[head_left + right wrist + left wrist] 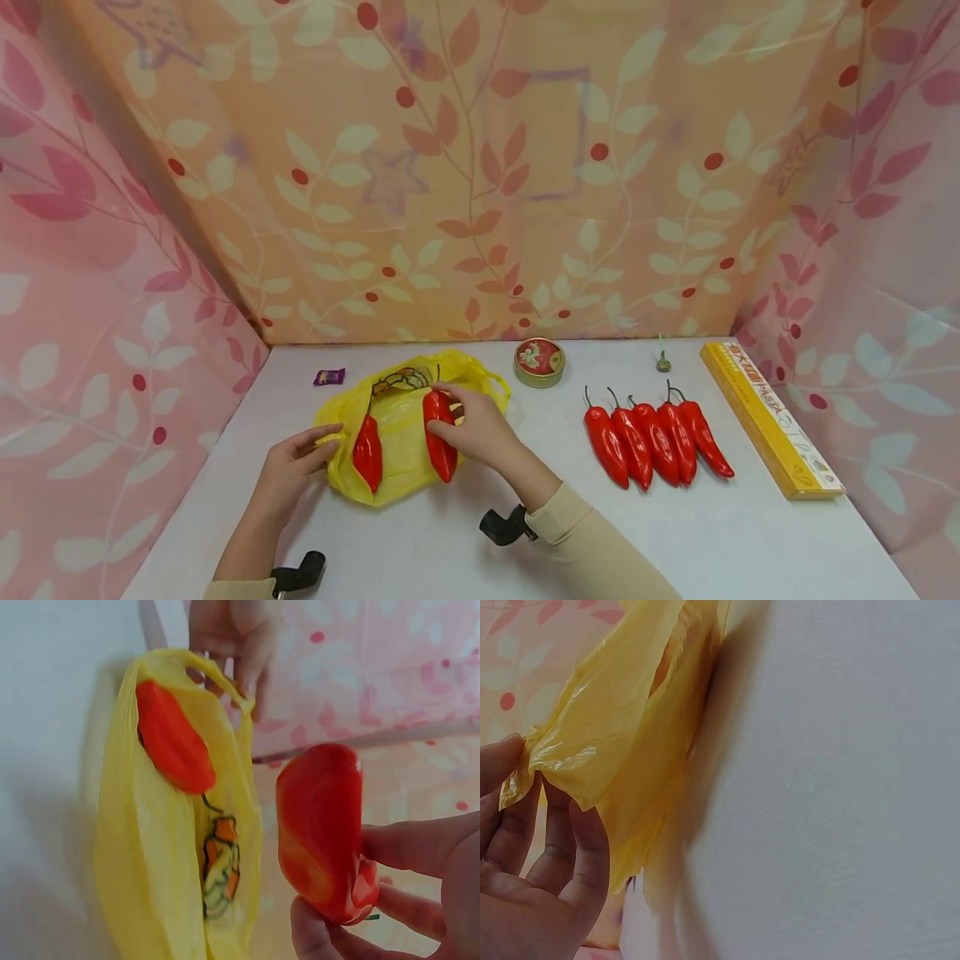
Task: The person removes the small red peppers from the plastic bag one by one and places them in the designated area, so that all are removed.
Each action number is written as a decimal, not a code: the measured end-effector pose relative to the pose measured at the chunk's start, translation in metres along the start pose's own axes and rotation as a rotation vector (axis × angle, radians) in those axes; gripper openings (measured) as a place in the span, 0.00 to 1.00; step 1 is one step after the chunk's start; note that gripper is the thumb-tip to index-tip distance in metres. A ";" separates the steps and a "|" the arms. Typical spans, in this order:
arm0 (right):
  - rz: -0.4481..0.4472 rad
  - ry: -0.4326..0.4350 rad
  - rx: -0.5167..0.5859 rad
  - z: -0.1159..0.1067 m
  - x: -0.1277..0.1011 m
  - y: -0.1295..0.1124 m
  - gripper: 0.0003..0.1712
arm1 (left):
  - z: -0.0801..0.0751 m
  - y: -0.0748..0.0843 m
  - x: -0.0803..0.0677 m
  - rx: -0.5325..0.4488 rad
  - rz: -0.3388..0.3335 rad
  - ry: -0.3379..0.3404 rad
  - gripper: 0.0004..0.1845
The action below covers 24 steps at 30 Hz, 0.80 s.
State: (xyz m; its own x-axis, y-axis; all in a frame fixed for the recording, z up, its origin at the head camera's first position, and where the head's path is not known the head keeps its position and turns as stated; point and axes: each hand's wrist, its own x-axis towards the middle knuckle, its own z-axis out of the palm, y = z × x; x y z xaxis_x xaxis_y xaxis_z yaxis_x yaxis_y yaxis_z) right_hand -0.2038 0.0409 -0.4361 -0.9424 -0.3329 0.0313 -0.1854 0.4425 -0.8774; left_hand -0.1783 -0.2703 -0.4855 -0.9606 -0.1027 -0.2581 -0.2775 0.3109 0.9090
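Note:
A yellow plastic bag (405,442) lies spread on the table with its mouth toward me. My left hand (294,468) pinches its left edge between thumb and fingers; the left wrist view shows the gathered film of the bag (600,727). One red chili pepper (367,456) with a dark stem lies inside the bag's left part. In my right hand (483,427) is another red chili pepper (445,460), gripped near its stem end and held over the bag's right side. The right wrist view shows this pepper (319,817) apart from the bag's mouth.
Several red chili peppers (654,442) lie in a row to the right. Beyond them is a yellow pasta box (772,425). A round red-and-gold tin (539,362), a small green stemmed piece (663,363) and a purple wrapped candy (329,377) sit near the back curtain (465,192).

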 end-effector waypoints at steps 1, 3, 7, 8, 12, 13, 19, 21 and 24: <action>0.000 0.014 -0.003 -0.004 -0.003 0.002 0.30 | 0.000 0.000 0.000 0.000 -0.001 0.000 0.27; 0.002 0.037 -0.007 -0.012 -0.008 0.008 0.31 | 0.000 -0.001 0.001 -0.001 -0.003 0.001 0.27; -0.001 0.082 -0.019 -0.028 -0.020 0.020 0.32 | 0.001 -0.002 0.002 0.000 -0.005 0.004 0.27; 0.000 0.095 -0.027 -0.032 -0.023 0.023 0.32 | 0.001 -0.002 0.002 -0.001 -0.004 0.004 0.27; 0.041 0.162 -0.051 -0.049 -0.034 0.035 0.33 | 0.002 -0.003 0.001 -0.006 0.004 0.008 0.27; 0.059 0.181 -0.052 -0.054 -0.037 0.039 0.33 | 0.002 -0.003 0.001 -0.008 0.003 0.009 0.26; 0.170 0.258 -0.062 -0.079 -0.053 0.071 0.33 | 0.001 -0.001 0.000 -0.011 0.007 0.003 0.27; 0.189 0.255 -0.078 -0.085 -0.057 0.081 0.33 | 0.001 -0.001 0.000 -0.007 0.010 0.004 0.27; 0.195 0.252 -0.125 -0.091 -0.062 0.095 0.34 | 0.001 -0.002 0.000 -0.006 0.003 0.007 0.26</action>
State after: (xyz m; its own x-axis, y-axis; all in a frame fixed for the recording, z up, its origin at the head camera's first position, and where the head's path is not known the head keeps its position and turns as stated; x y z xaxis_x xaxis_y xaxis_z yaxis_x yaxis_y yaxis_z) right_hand -0.1886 0.1789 -0.4779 -0.9998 -0.0223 -0.0005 -0.0126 0.5817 -0.8133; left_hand -0.1774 -0.2696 -0.4880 -0.9613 -0.1086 -0.2534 -0.2748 0.3057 0.9116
